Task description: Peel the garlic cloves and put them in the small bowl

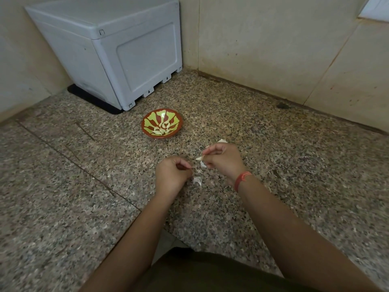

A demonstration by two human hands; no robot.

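The person stands at a speckled granite counter [273, 157], both forearms reaching in from the bottom of the view. The right hand [223, 161] has its fingers curled in and pinches a pale clove [199, 158] between thumb and fingertips, with the clove's pointed end sticking out to the left, towards the other hand. The left hand [171, 175] is just beside it, apart from the clove, with its fingers curled into a loose fist and the thumb pressed to the forefinger; whether a shred of skin is caught between them is too small to tell. A red thread [242, 179] is tied round the right wrist. Scraps of papery skin [197, 180] lie on the counter between and just beyond the hands. The bowl [147, 126], red-brown with a yellow-green pattern, sits on the counter beyond the hands, well apart from them, and holds a small heap of peeled cloves [163, 128] in its near half. Behind the bowl, in the back left corner, a grey plastic box [109, 51] stands on a dark mat [92, 100] against the beige wall [263, 39].
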